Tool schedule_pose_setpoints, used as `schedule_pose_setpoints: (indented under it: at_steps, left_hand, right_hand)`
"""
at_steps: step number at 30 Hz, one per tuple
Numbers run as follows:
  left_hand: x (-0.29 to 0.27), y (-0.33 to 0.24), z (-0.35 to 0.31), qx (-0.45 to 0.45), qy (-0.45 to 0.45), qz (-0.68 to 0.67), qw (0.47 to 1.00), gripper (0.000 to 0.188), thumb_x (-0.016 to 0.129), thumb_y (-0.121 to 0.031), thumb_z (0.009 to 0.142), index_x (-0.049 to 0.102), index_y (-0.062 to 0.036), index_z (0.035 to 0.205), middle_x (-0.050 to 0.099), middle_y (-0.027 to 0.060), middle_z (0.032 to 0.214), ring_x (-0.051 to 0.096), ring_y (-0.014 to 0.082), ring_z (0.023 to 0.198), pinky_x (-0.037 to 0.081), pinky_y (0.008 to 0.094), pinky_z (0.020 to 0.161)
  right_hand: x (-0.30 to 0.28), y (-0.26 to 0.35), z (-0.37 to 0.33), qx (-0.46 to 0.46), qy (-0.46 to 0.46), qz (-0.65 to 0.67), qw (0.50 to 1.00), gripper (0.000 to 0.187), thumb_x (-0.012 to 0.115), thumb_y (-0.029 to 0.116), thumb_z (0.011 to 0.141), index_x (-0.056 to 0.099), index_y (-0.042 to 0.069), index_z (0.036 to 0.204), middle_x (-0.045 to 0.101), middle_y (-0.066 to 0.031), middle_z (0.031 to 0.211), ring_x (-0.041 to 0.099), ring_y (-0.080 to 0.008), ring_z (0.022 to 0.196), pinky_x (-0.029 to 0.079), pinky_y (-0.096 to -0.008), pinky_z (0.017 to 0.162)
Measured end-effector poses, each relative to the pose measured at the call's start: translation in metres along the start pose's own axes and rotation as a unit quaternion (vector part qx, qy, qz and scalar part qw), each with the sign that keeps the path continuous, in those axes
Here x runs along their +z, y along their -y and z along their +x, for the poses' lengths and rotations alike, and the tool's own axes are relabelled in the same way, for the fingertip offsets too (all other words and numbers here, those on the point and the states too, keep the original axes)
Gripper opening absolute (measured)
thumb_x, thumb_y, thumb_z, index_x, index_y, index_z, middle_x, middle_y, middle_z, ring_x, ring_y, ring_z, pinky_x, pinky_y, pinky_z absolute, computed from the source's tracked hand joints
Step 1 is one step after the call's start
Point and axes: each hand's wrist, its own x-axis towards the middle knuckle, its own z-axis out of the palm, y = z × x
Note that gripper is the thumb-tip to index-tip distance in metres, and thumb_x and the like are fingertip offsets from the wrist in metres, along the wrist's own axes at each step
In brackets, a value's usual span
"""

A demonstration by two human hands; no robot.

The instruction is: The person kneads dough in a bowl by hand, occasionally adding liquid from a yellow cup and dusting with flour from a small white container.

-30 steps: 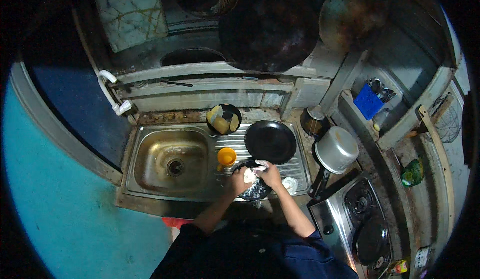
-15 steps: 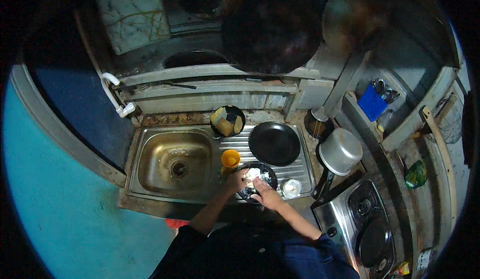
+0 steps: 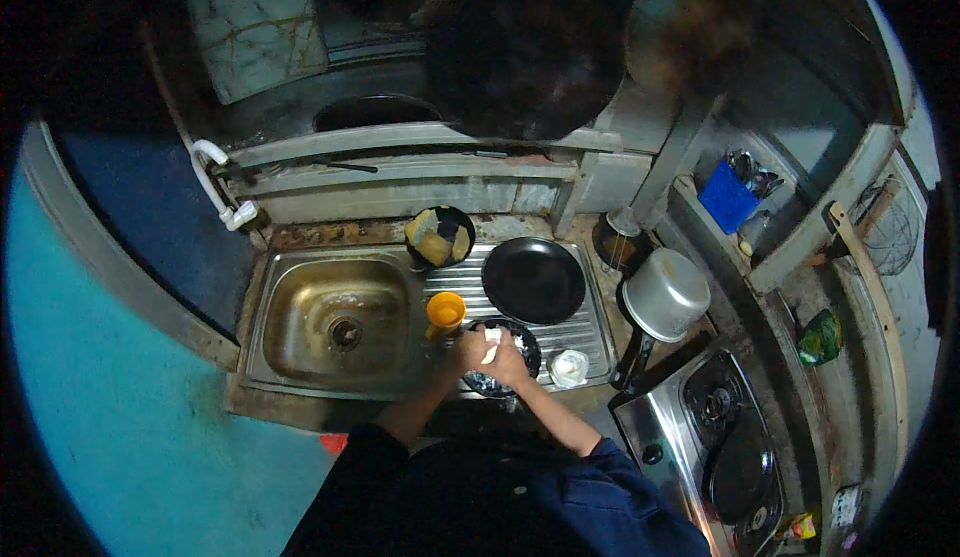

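Both my hands are together over a round black dish (image 3: 532, 362) dusted with white powder. A soft white lump of dough (image 3: 491, 344) is squeezed between them. My left hand (image 3: 471, 350) curls round its left side, and my right hand (image 3: 508, 361) presses on it from the right. Parts of the dough are hidden by my fingers. Close to my left hand stands an orange cup (image 3: 446, 309). Right of the dish sits a small bag or tub of white stuff (image 3: 569, 368), too blurred to name surely.
A steel sink basin (image 3: 300, 307) lies at left. A large black pan (image 3: 534, 280) rests on the drainboard, with a black bowl (image 3: 459, 247) of yellowish pieces behind. At right stand an upturned silver pot (image 3: 667, 297) and a gas stove (image 3: 660, 447).
My right hand has drawn in from lying spread over the dough to closing round it. The dough is now gathered up between both hands. The whole view has shifted slightly.
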Motion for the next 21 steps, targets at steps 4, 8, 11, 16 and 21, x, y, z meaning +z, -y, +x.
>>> schedule_pose_setpoints:
  at_steps: [4,8,11,16,21]
  left_hand:
    - [0.004,0.027,-0.009,0.085,-0.031,-0.051,0.995,0.034,0.055,-0.03,0.078,0.054,0.0005,0.095,0.059,0.0208,0.077,0.058,0.0361,0.076,0.045,0.0432,0.066]
    - [0.02,0.045,-0.027,0.175,-0.104,-0.122,0.971,0.051,0.05,-0.022,0.081,0.036,-0.0014,0.126,0.057,0.0241,0.07,0.059,0.0348,0.066,0.044,0.0425,0.06]
    - [0.012,0.029,-0.037,0.094,-0.03,-0.076,0.992,0.059,0.049,-0.015,0.081,0.024,-0.0012,0.132,0.056,0.0228,0.064,0.053,0.0311,0.05,0.041,0.0432,0.051]
    - [-0.018,-0.001,-0.042,0.046,0.0,-0.075,0.996,0.052,0.05,-0.012,0.077,0.035,0.0006,0.126,0.055,0.0276,0.094,0.056,0.0359,0.082,0.044,0.0404,0.074]
    - [-0.029,0.006,-0.036,0.087,-0.063,-0.189,0.976,0.043,0.052,-0.012,0.078,0.045,0.0016,0.118,0.055,0.0233,0.105,0.056,0.0329,0.097,0.042,0.0369,0.086]
  right_hand:
    - [-0.017,0.035,-0.006,0.008,0.007,-0.071,0.997,0.064,0.074,0.033,0.057,0.038,0.004,0.101,0.055,-0.0236,0.095,0.055,-0.0357,0.09,0.046,-0.0433,0.075]
    - [-0.012,0.037,-0.013,0.035,0.001,-0.147,0.989,0.055,0.065,0.043,0.065,0.043,0.005,0.1,0.061,-0.0208,0.077,0.06,-0.0351,0.073,0.048,-0.0438,0.067]
    - [-0.004,0.018,-0.008,0.027,-0.03,-0.173,0.984,0.053,0.06,0.048,0.069,0.049,0.005,0.099,0.061,-0.0204,0.07,0.061,-0.0352,0.069,0.049,-0.0452,0.065]
    - [-0.009,0.008,-0.002,0.08,0.066,-0.18,0.978,0.072,0.064,0.047,0.067,0.041,0.005,0.121,0.061,-0.0223,0.083,0.06,-0.0352,0.079,0.047,-0.0434,0.073]
    - [-0.048,0.018,-0.01,-0.025,0.287,0.115,0.951,0.117,0.075,0.051,0.054,0.008,-0.004,0.133,0.019,-0.0211,0.137,0.024,-0.0281,0.125,0.023,-0.0329,0.102]
